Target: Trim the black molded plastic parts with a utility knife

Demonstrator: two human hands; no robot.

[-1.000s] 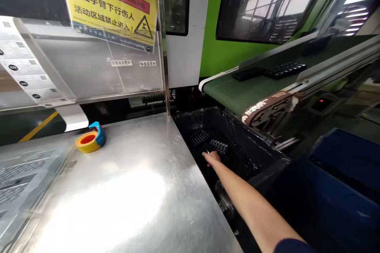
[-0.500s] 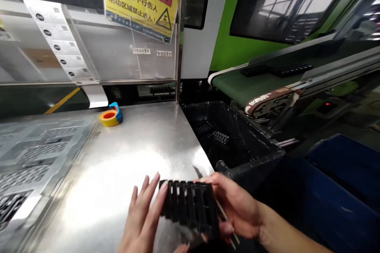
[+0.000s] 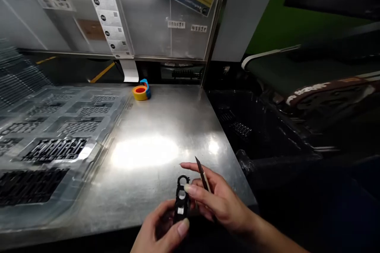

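A black plastic part (image 3: 181, 194) with a ring at its top end and square openings below stands edge-on over the table's front edge. My left hand (image 3: 162, 229) is closed around its lower end, thumb on the near face. My right hand (image 3: 219, 197) presses its thumb against the part's upper right side. Between the fingers of that hand sits a slim craft knife (image 3: 203, 174), its pointed blade aimed up and left. My right index finger reaches out past the blade. The far side of the part is hidden.
Clear plastic trays (image 3: 97, 154) holding black parts lie left on the metal table (image 3: 190, 122). A yellow tape roll with blue dispenser (image 3: 141, 92) sits at the back. Right of the table are a black lined bin (image 3: 267, 126) with black parts and a conveyor (image 3: 273, 71).
The part has turned from its broad ribbed side to a narrow edge-on view. My left hand has closed on its lower end. The knife now points upward, and the view has swung left.
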